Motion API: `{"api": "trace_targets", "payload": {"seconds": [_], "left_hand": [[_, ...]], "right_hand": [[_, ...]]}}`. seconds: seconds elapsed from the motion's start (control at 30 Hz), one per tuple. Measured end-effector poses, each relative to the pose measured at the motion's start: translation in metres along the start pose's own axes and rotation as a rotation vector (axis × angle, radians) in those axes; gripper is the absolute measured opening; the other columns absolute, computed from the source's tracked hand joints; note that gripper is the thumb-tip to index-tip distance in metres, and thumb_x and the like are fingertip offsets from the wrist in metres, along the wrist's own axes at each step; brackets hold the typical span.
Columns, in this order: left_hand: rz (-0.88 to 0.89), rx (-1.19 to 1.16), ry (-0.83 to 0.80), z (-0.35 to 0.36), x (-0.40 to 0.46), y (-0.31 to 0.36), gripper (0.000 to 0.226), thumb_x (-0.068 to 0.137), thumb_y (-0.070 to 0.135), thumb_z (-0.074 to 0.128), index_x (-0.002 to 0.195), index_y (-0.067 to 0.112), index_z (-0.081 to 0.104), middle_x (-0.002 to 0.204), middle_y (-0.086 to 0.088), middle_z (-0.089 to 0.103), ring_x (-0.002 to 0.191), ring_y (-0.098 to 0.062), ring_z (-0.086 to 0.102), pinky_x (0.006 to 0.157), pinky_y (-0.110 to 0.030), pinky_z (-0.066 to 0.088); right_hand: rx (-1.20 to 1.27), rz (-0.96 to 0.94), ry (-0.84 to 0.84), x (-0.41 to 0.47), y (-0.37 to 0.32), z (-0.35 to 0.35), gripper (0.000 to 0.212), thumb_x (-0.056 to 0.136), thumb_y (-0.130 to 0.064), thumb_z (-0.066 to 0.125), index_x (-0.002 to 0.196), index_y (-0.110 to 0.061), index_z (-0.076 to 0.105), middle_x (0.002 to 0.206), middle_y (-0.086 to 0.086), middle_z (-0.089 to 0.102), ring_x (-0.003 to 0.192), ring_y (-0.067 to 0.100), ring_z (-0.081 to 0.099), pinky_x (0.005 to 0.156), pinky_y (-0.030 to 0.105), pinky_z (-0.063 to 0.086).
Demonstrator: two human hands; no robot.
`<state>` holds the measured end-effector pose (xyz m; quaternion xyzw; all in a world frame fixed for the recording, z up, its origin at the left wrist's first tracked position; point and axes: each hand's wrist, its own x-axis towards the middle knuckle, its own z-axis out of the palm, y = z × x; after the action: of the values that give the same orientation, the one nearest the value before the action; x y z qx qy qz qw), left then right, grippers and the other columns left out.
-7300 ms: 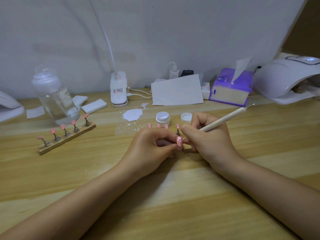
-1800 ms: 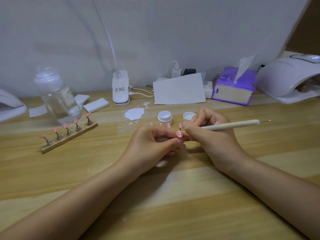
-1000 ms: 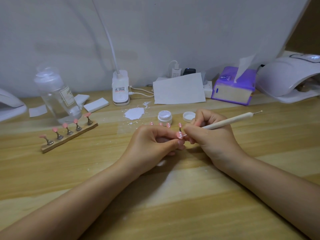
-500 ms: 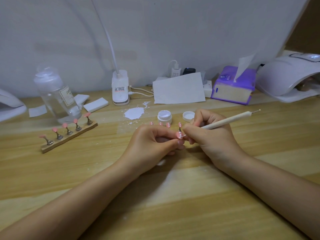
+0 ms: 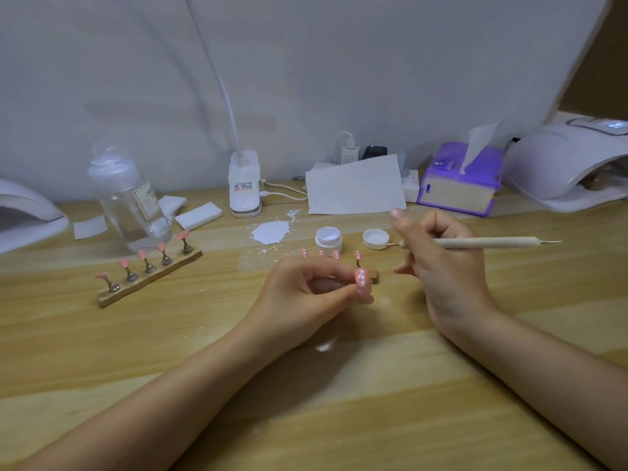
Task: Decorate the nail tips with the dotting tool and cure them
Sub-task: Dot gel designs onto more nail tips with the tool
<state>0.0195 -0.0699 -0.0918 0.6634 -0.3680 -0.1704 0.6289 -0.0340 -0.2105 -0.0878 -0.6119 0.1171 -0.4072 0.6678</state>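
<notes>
My left hand (image 5: 306, 294) pinches a pink nail tip (image 5: 361, 278) with three white dots, held just above the table. My right hand (image 5: 438, 263) holds the white dotting tool (image 5: 489, 243), lifted away to the right; its near metal end points toward the white jar lid (image 5: 375, 239). The open gel jar (image 5: 328, 238) stands left of the lid. Behind my left hand, a wooden stand (image 5: 373, 275), mostly hidden, carries several dotted pink tips (image 5: 358, 255). A second stand (image 5: 149, 278) with plain pink tips (image 5: 142, 255) lies at the left. A white curing lamp (image 5: 564, 164) sits far right.
A clear bottle (image 5: 129, 202), white pads (image 5: 198, 216), a lamp base (image 5: 245, 185), a white smear (image 5: 271, 232), a sheet of paper (image 5: 353, 186) and a purple tissue box (image 5: 458, 181) line the back. Another lamp (image 5: 23, 212) sits at the far left edge.
My right hand has pulled the dotting tool off the nail tip, up and to the right, with the tool now level. The held tip shows three white dots. My left hand stays put.
</notes>
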Motion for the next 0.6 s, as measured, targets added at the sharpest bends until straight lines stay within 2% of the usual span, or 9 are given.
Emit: {"api": "trace_targets", "payload": {"seconds": [0.13, 0.23, 0.3, 0.37, 0.5, 0.57, 0.6], "left_hand": [[0.221, 0.076, 0.056, -0.004, -0.001, 0.005, 0.004, 0.076, 0.010, 0.068, 0.073, 0.009, 0.071, 0.070, 0.006, 0.070, 0.068, 0.001, 0.065, 0.061, -0.012, 0.048], [0.320, 0.160, 0.194, -0.017, 0.004, 0.007, 0.011, 0.075, 0.017, 0.067, 0.075, 0.007, 0.070, 0.078, 0.001, 0.068, 0.077, -0.007, 0.062, 0.063, -0.016, 0.049], [0.317, 0.187, 0.292, -0.030, 0.009, 0.008, 0.002, 0.077, 0.014, 0.068, 0.075, 0.013, 0.069, 0.079, 0.003, 0.066, 0.076, -0.006, 0.060, 0.061, -0.014, 0.047], [0.278, 0.271, 0.358, -0.044, 0.013, 0.006, 0.011, 0.077, 0.007, 0.070, 0.074, 0.018, 0.068, 0.078, 0.007, 0.066, 0.072, -0.004, 0.059, 0.062, -0.013, 0.048], [0.166, 0.384, 0.353, -0.062, 0.015, -0.001, 0.017, 0.073, 0.003, 0.073, 0.074, 0.020, 0.068, 0.071, 0.015, 0.063, 0.060, 0.002, 0.053, 0.061, -0.006, 0.042], [0.118, 0.385, 0.336, -0.066, 0.016, -0.001, 0.016, 0.072, 0.004, 0.074, 0.075, 0.019, 0.068, 0.069, 0.016, 0.063, 0.057, 0.003, 0.051, 0.059, -0.003, 0.040], [0.097, 0.388, 0.312, -0.067, 0.016, -0.001, 0.016, 0.073, 0.005, 0.074, 0.077, 0.019, 0.068, 0.070, 0.015, 0.063, 0.057, 0.002, 0.050, 0.059, -0.004, 0.040]], "right_hand": [[-0.150, -0.086, -0.019, 0.011, 0.000, -0.010, 0.034, 0.078, -0.018, 0.071, 0.059, -0.018, 0.042, 0.038, -0.014, 0.044, 0.039, 0.000, 0.044, 0.042, 0.015, 0.044], [-0.359, -0.154, -0.117, 0.020, 0.004, -0.022, 0.026, 0.077, -0.016, 0.073, 0.064, -0.020, 0.050, 0.053, -0.011, 0.051, 0.051, 0.000, 0.045, 0.051, 0.015, 0.040], [-0.534, -0.232, -0.184, 0.025, 0.005, -0.029, 0.022, 0.078, -0.012, 0.071, 0.070, -0.022, 0.054, 0.064, -0.006, 0.055, 0.057, 0.003, 0.046, 0.056, 0.014, 0.038], [-0.695, -0.293, -0.221, 0.027, 0.006, -0.031, 0.020, 0.078, -0.011, 0.070, 0.075, -0.024, 0.055, 0.070, -0.009, 0.058, 0.060, 0.008, 0.049, 0.059, 0.017, 0.039], [-0.865, -0.305, -0.269, 0.030, 0.010, -0.033, 0.014, 0.079, -0.010, 0.069, 0.088, -0.019, 0.063, 0.076, -0.002, 0.060, 0.072, 0.018, 0.055, 0.070, 0.031, 0.045], [-0.908, -0.305, -0.291, 0.030, 0.012, -0.033, 0.015, 0.079, -0.008, 0.068, 0.091, -0.018, 0.064, 0.075, -0.003, 0.058, 0.072, 0.016, 0.054, 0.068, 0.029, 0.045], [-0.900, -0.298, -0.298, 0.030, 0.012, -0.034, 0.016, 0.080, -0.006, 0.067, 0.091, -0.017, 0.063, 0.075, -0.005, 0.057, 0.070, 0.013, 0.053, 0.067, 0.022, 0.044]]}}
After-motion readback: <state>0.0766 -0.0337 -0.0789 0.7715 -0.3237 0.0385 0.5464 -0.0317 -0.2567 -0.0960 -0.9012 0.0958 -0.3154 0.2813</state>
